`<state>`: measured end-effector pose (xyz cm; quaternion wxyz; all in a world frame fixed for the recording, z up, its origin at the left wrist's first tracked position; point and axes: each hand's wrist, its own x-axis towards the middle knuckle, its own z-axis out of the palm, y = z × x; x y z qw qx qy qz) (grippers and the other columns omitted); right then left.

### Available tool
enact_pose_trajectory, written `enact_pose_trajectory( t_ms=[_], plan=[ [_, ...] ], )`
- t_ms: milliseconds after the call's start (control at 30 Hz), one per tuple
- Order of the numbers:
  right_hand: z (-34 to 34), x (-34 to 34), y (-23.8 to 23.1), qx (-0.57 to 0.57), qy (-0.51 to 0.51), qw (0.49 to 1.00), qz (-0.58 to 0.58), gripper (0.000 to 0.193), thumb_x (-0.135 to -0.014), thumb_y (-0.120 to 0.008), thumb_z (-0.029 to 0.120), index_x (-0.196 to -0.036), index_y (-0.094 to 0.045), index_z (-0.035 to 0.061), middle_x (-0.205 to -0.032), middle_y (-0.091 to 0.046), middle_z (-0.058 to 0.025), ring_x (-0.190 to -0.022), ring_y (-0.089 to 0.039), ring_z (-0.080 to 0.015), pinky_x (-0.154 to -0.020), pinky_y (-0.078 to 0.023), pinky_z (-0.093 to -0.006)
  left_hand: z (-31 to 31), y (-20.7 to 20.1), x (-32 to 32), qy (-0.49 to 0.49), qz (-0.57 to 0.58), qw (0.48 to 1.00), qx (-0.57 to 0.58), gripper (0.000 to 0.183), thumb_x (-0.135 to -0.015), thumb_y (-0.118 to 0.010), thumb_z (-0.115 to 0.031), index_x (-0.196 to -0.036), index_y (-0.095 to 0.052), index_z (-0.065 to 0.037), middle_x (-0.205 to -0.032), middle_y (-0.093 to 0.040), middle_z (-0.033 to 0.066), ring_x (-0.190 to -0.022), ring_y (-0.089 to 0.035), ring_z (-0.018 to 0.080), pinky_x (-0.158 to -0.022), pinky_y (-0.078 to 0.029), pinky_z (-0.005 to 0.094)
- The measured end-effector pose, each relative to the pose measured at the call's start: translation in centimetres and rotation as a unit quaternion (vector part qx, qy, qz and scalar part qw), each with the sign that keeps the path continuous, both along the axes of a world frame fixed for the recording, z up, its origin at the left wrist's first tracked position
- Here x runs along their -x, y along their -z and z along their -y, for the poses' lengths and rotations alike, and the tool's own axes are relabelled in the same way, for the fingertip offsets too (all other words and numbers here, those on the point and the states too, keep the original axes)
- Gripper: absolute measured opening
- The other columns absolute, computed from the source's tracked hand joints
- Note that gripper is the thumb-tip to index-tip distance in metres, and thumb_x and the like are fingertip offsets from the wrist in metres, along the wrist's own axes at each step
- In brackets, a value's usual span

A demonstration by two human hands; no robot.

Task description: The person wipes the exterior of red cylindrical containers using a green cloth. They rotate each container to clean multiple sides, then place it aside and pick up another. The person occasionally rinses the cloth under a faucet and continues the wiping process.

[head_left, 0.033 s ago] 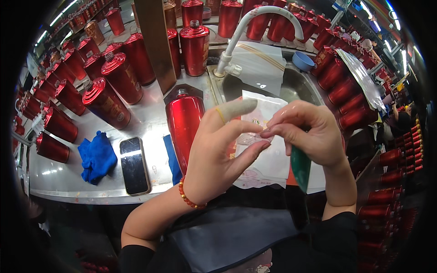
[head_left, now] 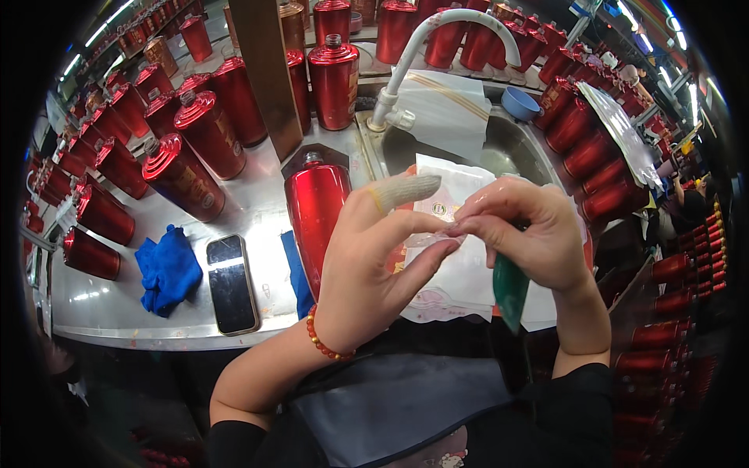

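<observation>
I'm pinching clear film (head_left: 456, 237) with left fingers (head_left: 413, 223) and right fingers (head_left: 501, 232), apparently separating it; next is calling for gentle tension.

Free tabletop (head_left: 270, 279) between phone (head_left: 232, 295) and blue cloth (head_left: 296, 274), red bottle (head_left: 314, 207) beyond.

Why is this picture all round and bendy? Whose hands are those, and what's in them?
There's no robot here! These are a person's own left hand and right hand. A camera on their head looks down, and its very wide lens bends the edges.

The hands meet at a small see-through piece, which the right hand seems to pinch; I can't tell what it is. A green pointed thing shows below that hand.

On the metal table are a blue cloth, a phone and shiny red bottles.
</observation>
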<state>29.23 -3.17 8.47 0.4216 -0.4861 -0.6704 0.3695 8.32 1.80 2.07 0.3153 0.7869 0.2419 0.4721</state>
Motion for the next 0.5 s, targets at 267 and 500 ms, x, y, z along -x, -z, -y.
enact_pose_trajectory(
  t_ms=[267, 500],
  plan=[
    [2.3, 1.6, 1.3, -0.088, 0.024, 0.994, 0.064, 0.010, -0.096, -0.070, -0.002, -0.105, -0.073, -0.0045, -0.095, -0.076, -0.0103, -0.075, -0.073, -0.0120, -0.059, -0.054, -0.0218, 1.0, 0.6, 1.6, 0.074, 0.037, 0.979, 0.185, 0.016, -0.088, -0.080, -0.005, -0.103, -0.073, -0.005, -0.134, -0.063, 0.0167, -0.110, -0.067, 0.0281, -0.090, -0.055, 0.0358],
    [0.1, -1.0, 3.6, 0.144, -0.092, 0.984, -0.046, 0.022, -0.101, -0.070, 0.013, -0.119, -0.073, 0.0008, -0.100, -0.074, -0.0051, -0.084, -0.066, -0.0083, -0.071, -0.051, -0.0246, 1.3, -0.7, 2.9, 0.156, 0.102, 0.902, 0.390, 0.011, -0.101, -0.065, -0.003, -0.111, -0.066, 0.001, -0.128, -0.058, 0.0113, -0.103, -0.068, 0.0134, -0.076, -0.060, 0.0266]
  ],
)
